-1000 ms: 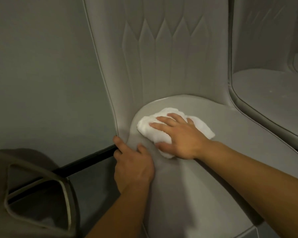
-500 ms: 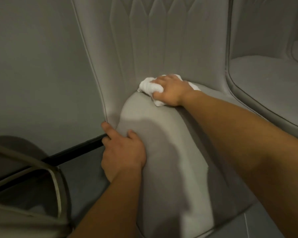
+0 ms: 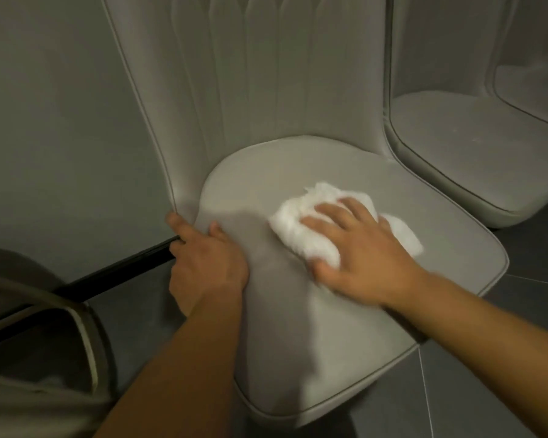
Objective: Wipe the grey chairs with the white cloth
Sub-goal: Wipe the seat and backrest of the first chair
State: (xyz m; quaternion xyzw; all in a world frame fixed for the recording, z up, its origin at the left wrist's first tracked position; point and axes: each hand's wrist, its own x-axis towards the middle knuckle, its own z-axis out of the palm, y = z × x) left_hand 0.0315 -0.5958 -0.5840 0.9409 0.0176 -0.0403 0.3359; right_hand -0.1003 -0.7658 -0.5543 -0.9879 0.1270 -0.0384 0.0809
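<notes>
— While you look down at the seat, what sits at your far left?

— Your view catches part of another chair [image 3: 45, 327] in the lower left corner, its rim curving round a dark hollow. A black baseboard [image 3: 117, 273] runs along the foot of the grey wall [image 3: 51, 121] behind it, slanting up toward your left hand.

— And what is your left hand doing?

— Your left hand [image 3: 208, 268] grips the left edge of the grey chair [image 3: 298, 327] in front of you, right where the seat meets the tall backrest. Your forefinger points up along the piped seam, your thumb lies on top of the seat cushion, and the other fingers curl under the edge out of sight.

— Where is the white cloth?

— You have the white cloth [image 3: 301, 229] bunched on the seat, a little right of its middle and near the back. Your right hand [image 3: 361, 254] lies flat on it, fingers spread and pointing left, palm pressing the cloth down onto the cushion. Cloth shows past your fingertips and behind your hand. The hand is a little blurred.

— Anything further right?

— You see a second grey chair [image 3: 456, 172] just beside the first, its seat bare, and beyond it the edge of a third chair [image 3: 538, 86]. Dark floor tiles [image 3: 487, 390] show at the lower right.
</notes>
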